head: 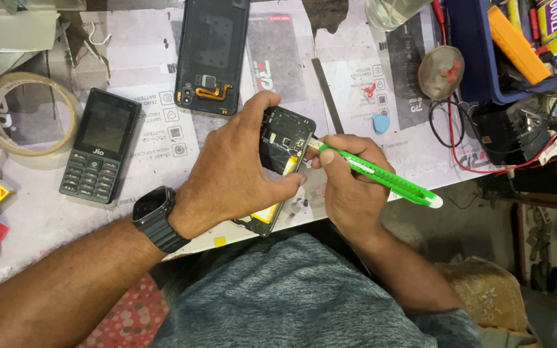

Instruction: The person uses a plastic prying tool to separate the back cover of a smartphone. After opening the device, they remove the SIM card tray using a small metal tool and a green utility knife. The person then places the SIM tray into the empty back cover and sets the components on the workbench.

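Left hand (236,177), black smartwatch (155,218) on the wrist, is gripping an opened black smartphone with exposed insides and a yellow battery strip (283,161), holding it tilted just above the near edge of the paper-covered worktop (46,219). Right hand (349,183) is clamped around a green and white utility knife (381,174), its tip touching the phone's right edge. So the phone's sitting right between both hands. Farther back, a black keypad phone (101,146) is lying left beside a tape roll (30,113), and a detached black phone back cover (213,55) is resting beyond.
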